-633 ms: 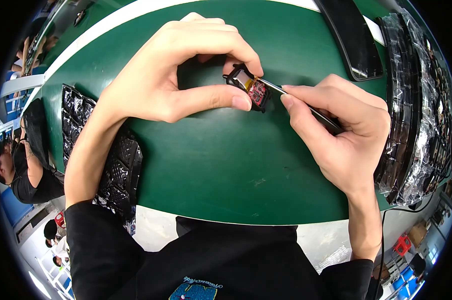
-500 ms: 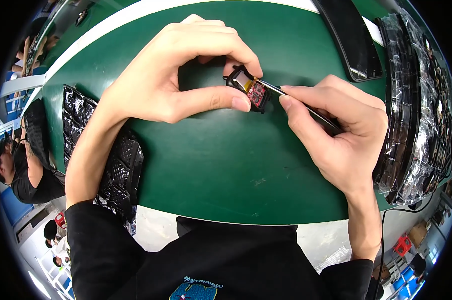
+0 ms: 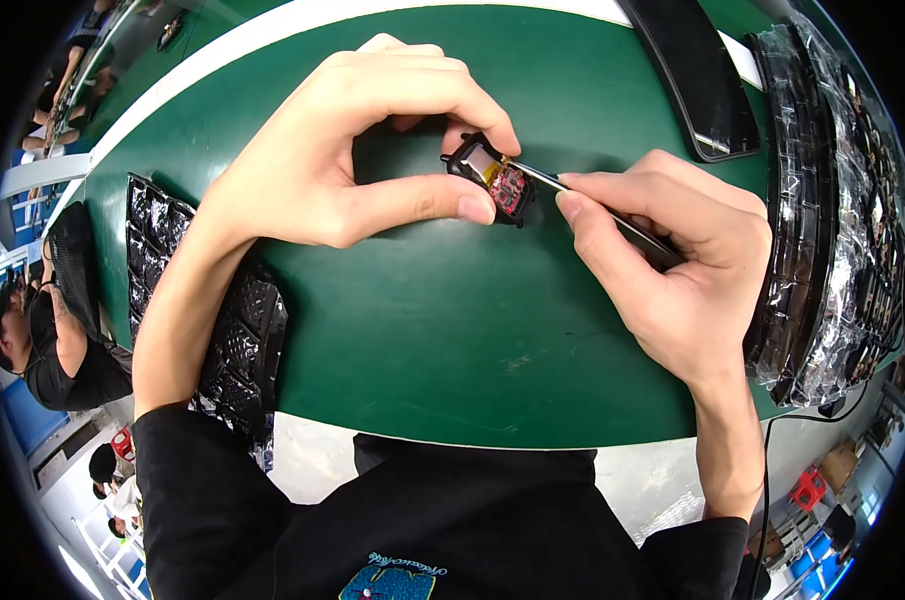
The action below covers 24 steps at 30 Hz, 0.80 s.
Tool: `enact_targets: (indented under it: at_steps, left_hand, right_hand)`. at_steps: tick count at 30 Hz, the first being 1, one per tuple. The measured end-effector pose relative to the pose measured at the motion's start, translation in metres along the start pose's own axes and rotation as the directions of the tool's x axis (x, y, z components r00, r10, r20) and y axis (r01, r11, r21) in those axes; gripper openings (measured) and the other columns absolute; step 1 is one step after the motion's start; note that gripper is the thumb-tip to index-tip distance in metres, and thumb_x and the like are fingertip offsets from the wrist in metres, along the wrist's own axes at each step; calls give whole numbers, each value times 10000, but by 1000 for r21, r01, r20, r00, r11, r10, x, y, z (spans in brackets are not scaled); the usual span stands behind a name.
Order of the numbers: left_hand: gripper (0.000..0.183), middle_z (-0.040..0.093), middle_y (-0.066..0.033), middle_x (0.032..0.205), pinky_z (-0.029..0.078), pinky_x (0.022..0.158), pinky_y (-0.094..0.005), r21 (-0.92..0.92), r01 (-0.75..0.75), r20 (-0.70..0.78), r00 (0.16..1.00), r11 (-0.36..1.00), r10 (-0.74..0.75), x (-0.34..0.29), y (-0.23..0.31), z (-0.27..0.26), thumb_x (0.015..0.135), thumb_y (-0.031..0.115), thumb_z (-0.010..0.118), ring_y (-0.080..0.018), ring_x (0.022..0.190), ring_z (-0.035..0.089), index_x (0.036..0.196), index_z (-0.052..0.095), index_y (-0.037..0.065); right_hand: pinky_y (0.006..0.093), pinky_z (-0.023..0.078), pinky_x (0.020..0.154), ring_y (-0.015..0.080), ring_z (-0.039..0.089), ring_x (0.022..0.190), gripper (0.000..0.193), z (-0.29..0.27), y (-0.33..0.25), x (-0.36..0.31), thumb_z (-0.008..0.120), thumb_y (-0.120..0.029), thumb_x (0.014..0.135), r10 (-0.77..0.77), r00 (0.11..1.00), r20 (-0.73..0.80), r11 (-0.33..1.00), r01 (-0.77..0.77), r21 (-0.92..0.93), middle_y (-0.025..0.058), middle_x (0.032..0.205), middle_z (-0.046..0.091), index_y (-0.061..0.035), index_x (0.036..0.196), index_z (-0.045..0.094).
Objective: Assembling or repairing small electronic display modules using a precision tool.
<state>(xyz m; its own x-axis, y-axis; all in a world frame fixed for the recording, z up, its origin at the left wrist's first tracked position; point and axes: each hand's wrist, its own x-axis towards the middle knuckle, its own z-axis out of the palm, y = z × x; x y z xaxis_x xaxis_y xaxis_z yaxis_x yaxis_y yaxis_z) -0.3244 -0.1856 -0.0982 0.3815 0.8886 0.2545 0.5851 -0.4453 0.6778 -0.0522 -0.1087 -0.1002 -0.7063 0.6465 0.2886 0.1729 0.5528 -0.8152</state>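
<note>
Between the thumb and fingers of my left hand (image 3: 383, 150) is a small black device housing (image 3: 519, 212), its open side turned up. Inside it show a silvery battery-like block (image 3: 478, 160), some yellow tape and a red circuit board (image 3: 512, 188). My right hand (image 3: 673, 250) grips dark tweezers (image 3: 628, 228) like a pen. Their thin metal tip reaches the housing's right edge, close to my left fingertip and the yellow part; whether it pinches anything is too small to tell. Both hands are above the green tabletop (image 3: 453, 340).
Stacked black trays (image 3: 788, 220) in clear plastic stand along the right side. A black tray (image 3: 698, 80) lies at the upper right. Under my left forearm rests a black shiny moulded tray (image 3: 243, 330). Another person (image 3: 63, 340) sits off to the left, and a cable hangs at lower right.
Both hands, with the housing and the tweezers, have shifted very slightly to the left. The tweezer tip stays at the same edge of the housing.
</note>
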Motion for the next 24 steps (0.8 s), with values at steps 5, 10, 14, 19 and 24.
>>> enact_targets:
  at_steps: [5, 10, 14, 19, 24]
  left_hand:
    - [456, 787, -41, 993, 412, 806, -359, -1, 6, 1, 1000, 1000, -6, 1, 0, 0, 743, 227, 962, -207, 857, 621, 1138, 817, 52]
    - [487, 769, -26, 1001, 412, 790, -342, -16, 33, -17, 999, 999, -33, 0, 4, -2, 728, 187, 973, -185, 853, 590, 1171, 810, 70]
    - [580, 694, -15, 918, 415, 781, -329, 75, 62, -33, 998, 995, -60, 2, 11, 0, 709, 164, 985, -172, 826, 564, 1245, 784, 72]
    - [534, 621, -41, 860, 459, 760, -374, 295, -9, -13, 1000, 955, 13, 7, 18, 6, 769, 219, 979, -219, 778, 546, 1233, 771, 56]
    - [442, 655, -14, 911, 447, 770, -272, -7, 279, -162, 947, 960, -277, 1, 18, 1, 828, 101, 923, -106, 767, 511, 1240, 781, 31]
  right_hand:
    - [225, 349, 527, 40, 530, 572, 120, -1, 2, 0, 852, 58, 879, -29, 1000, -5, 1000, 29, 2, 14, 688, 658, 39, 997, 858]
    - [214, 373, 536, 35, 553, 590, 108, -6, -2, 0, 851, 60, 890, -21, 1000, -12, 1000, 21, 9, 19, 705, 673, 54, 998, 851]
    - [177, 424, 597, 12, 603, 691, 122, -11, 4, -4, 834, 66, 939, 72, 989, -132, 994, -60, 94, 8, 823, 712, 52, 1059, 849]
    - [296, 420, 537, 107, 589, 582, 75, -6, 14, -1, 827, -8, 875, 40, 960, -277, 986, 7, 167, 66, 672, 667, 18, 943, 844]
    - [284, 474, 574, 104, 648, 625, 112, -4, 14, 1, 846, -60, 898, 25, 966, -259, 978, 31, 208, 98, 756, 744, 17, 978, 859]
